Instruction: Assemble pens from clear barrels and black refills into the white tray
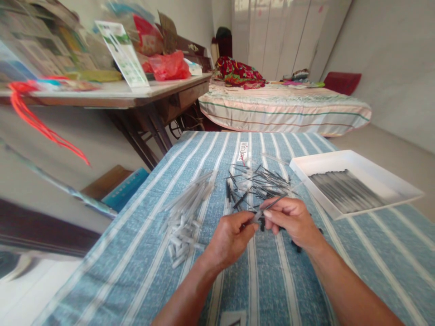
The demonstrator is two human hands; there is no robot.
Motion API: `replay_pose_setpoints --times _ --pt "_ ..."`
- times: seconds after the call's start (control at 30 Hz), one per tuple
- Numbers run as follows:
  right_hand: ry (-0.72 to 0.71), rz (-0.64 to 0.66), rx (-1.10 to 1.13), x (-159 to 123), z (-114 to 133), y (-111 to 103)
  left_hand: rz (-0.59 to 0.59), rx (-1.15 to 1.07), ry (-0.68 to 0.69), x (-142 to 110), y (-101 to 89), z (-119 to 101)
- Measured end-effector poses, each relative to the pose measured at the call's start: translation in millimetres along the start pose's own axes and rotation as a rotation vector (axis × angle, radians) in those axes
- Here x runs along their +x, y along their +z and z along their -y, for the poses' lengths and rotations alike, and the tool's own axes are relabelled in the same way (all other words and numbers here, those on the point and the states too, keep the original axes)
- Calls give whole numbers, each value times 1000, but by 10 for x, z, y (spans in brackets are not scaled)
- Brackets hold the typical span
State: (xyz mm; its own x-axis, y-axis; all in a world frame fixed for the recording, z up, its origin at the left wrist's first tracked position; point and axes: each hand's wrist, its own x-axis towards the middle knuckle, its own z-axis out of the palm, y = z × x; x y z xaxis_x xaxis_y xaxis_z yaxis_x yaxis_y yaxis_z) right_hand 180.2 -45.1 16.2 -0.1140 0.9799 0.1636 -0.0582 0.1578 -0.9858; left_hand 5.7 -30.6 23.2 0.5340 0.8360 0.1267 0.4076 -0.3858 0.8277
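Observation:
My left hand (234,233) is closed, thumb and forefinger pinching a small translucent pen part (257,216). Close beside it, my right hand (292,222) pinches a thin black pen refill (274,202) that slants up to the right. The fingertips of both hands nearly meet, and they hide where the two pieces touch, if they do. Beyond the hands lies a loose heap of black refills (270,181). To the left are a bundle of long translucent tubes (193,194) and a pile of short translucent caps (180,242). Small black pieces (296,246) lie partly under my right hand.
A white open box (397,192) on the right holds a row of dark, slender pens (343,190). Blue striped cloth (142,253) covers the table. Left stands a desk (163,93) with bags and a leaning card; a bed (285,106) is behind.

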Motion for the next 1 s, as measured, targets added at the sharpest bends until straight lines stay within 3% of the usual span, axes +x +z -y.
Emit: replay_pose_setpoints --times 0.13,0.23,0.43,0.53,0.63,0.87,1.0 --pt "-27 25 -12 -16 35 -99 -17 -255 -48 -18 14 13" --pt "6 27 -150 -9 30 -183 -101 -416 -88 -18 15 0" --pt "46 294 -762 24 -45 -133 -250 -459 -82 -1 6 -40" --pt "23 356 -1087 28 -94 -52 -282 -424 -72 0 5 -27" --pt "41 386 -1269 25 -117 -15 -288 -400 -60 -2 5 -4" --pt "81 422 -1260 22 -127 -41 -269 -364 -43 -16 10 43" --pt "83 333 -1131 34 -181 -57 -211 -197 -10 -20 -38 44"
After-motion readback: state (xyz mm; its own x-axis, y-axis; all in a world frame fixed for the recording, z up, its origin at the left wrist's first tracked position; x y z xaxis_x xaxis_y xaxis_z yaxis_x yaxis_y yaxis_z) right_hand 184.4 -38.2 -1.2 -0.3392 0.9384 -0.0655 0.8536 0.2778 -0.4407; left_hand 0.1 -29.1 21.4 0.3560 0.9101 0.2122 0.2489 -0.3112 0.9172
